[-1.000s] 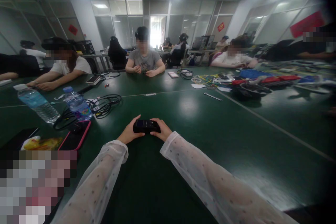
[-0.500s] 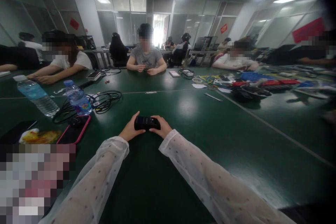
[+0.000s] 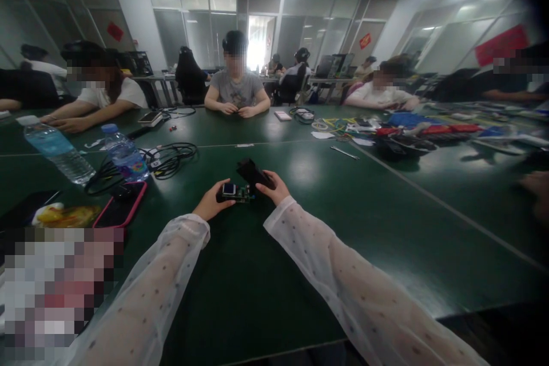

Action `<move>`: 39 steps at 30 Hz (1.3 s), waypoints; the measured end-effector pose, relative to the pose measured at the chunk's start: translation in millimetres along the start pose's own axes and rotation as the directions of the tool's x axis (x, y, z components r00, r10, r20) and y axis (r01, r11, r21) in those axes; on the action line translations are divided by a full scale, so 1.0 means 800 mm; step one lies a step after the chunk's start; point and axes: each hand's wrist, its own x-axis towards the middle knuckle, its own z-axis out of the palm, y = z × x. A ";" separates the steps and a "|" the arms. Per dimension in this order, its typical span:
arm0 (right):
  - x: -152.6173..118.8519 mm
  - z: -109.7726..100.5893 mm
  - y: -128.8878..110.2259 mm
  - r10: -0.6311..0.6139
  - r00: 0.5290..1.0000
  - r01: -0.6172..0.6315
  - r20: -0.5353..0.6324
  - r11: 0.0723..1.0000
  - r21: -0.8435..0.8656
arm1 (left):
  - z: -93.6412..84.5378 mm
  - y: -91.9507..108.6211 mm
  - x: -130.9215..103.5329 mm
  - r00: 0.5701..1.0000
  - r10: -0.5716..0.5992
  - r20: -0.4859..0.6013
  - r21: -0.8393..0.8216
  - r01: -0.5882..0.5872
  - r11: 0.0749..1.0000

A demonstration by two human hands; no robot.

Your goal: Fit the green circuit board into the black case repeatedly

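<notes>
Closed round the left end of a green circuit board (image 3: 242, 194) with a small screen (image 3: 229, 189) is my left hand (image 3: 211, 201). A black cover (image 3: 253, 174) is gripped by my right hand (image 3: 275, 187), tilted up above the right end of the board. Cover and board are apart at the upper left; whether they touch near my right fingers I cannot tell. Both are over the green table (image 3: 300, 229).
Two water bottles (image 3: 124, 153), coiled black cables (image 3: 175, 159) and a pink-edged phone (image 3: 122, 206) are at the left. A metal wrench (image 3: 344, 152) lies at right, before a pile of tools (image 3: 412, 131). Several people sit around.
The black device has come apart: my right hand has lifted its cover up, and the circuit board with its screen now shows in my left hand. The view has shifted slightly.
</notes>
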 end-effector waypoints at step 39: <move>0.003 -0.021 0.007 -0.002 1.000 -0.012 -0.019 0.729 -0.684 | -0.003 0.008 -0.003 0.999 -0.025 0.029 -0.044 0.026 0.999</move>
